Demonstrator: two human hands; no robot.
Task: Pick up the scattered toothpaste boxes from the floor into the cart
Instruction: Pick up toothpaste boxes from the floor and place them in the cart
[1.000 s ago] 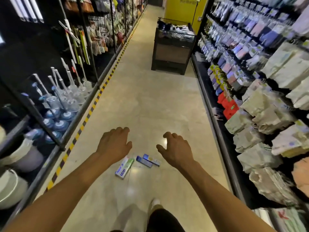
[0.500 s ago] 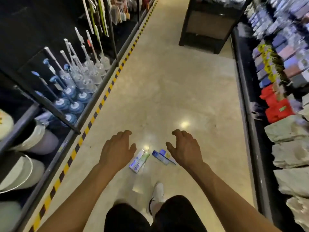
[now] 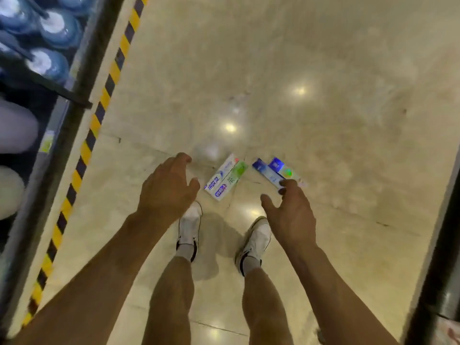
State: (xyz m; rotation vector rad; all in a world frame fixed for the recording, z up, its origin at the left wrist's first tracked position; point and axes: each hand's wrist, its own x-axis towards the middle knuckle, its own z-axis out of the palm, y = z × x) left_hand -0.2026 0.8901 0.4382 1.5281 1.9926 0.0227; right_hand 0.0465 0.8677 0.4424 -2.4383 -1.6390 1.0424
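A: What is shown in the head view?

B: A shop aisle is seen from above. Four toothpaste boxes, it seems, are lying on the glossy floor [image 3: 323, 95] just ahead of two white shoes [image 3: 190, 220], though the count is blurred. A white-and-green pair [image 3: 225, 176] is laid side by side. A blue pair [image 3: 270, 170] is set just to its right.

A: How are the hands held?

B: Both are held out palm down, with the fingers loosely spread and nothing grasped. The left hand [image 3: 169, 192] is placed just left of the white-and-green pair, apart from it. The right hand [image 3: 291, 215] is placed lower right. Its fingertips [image 3: 283, 186] are seen over the near end of the blue pair, and whether contact is made cannot be told.

A: By which relation is the coming move governed?

B: By the long axes. The white-and-green pair is angled from near-left to far-right, so its near end is turned toward the left hand. The blue pair is angled the other way, with its near end at the right fingers. Each pair is judged best taken by the hand on its own side, gripped across the narrow width.

A: And the cart?

B: It is not in view. No box is judged lifted yet. A yellow-and-black stripe [image 3: 99, 115] and a shelf [image 3: 49, 33] are seen along the left.
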